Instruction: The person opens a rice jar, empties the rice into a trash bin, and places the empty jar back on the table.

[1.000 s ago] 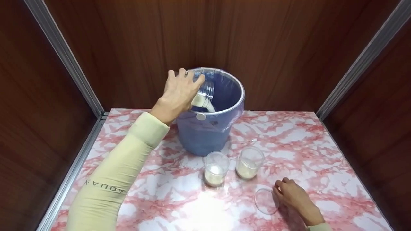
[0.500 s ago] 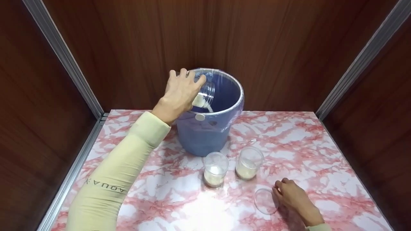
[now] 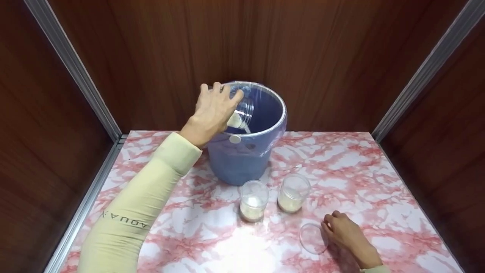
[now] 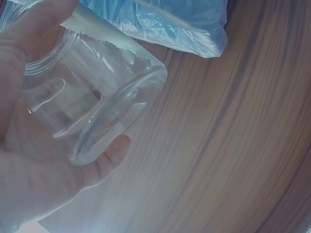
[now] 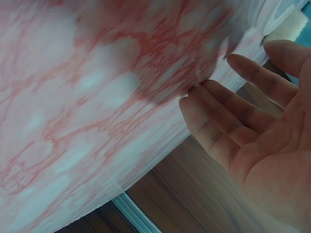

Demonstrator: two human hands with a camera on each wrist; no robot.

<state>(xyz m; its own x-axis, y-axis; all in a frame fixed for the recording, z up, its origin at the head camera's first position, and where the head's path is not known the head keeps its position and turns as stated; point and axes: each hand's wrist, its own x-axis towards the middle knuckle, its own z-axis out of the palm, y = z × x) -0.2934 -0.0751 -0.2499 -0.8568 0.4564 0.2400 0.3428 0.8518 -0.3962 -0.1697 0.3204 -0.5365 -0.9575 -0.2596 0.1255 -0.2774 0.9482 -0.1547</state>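
My left hand (image 3: 212, 113) grips a clear plastic jar (image 3: 247, 107), tilted mouth-down over the blue bin (image 3: 238, 167). Pale, fine-looking contents slide down inside it and fall in a thin stream into the bin. In the left wrist view the fingers wrap the jar (image 4: 97, 97), whose base faces up and outward; its contents lie along the wall toward the mouth. Low on the right, my right hand (image 3: 346, 235) rests at the table beside a clear round lid (image 3: 314, 238). Its fingers are loosely bent, and in the right wrist view the palm (image 5: 277, 160) holds nothing.
Two clear jars, a nearer one (image 3: 253, 208) and one to its right (image 3: 291, 201), stand in front of the bin with pale contents at the bottom. A clear plastic liner (image 3: 261, 146) folds over the bin's rim. Brown wood-grain panels (image 3: 322, 57) enclose the marbled table (image 3: 341, 167).
The pale stream from the jar has thinned, and less is left inside it. Both hands stay nearly where they were.
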